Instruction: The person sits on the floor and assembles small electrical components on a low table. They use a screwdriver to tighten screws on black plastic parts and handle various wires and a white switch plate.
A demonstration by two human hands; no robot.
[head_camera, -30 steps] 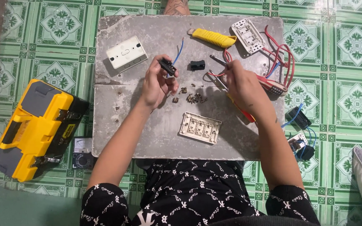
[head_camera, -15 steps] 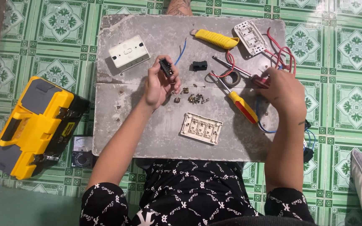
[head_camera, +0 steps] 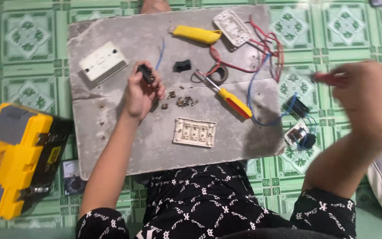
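Head view: left hand [head_camera: 140,93] pinches black switch module [head_camera: 146,73], long axis up-left; right hand [head_camera: 370,99] grips red-handled tool [head_camera: 330,79].

- Slab [head_camera: 111,132] lies on the tiled floor [head_camera: 23,35], in front of the seated person.
- Toolbox [head_camera: 16,155] on the floor, left of the slab.
- Switch box [head_camera: 102,60] at far left of the slab; utility knife [head_camera: 197,34] far centre.
- Switch plate [head_camera: 194,132] near edge, centre; screwdriver [head_camera: 226,96] just right of it, beyond.
- Loose screws [head_camera: 184,102] between left hand [head_camera: 140,93] and screwdriver.
- Right hand [head_camera: 368,102] off the slab's right edge, above the floor.
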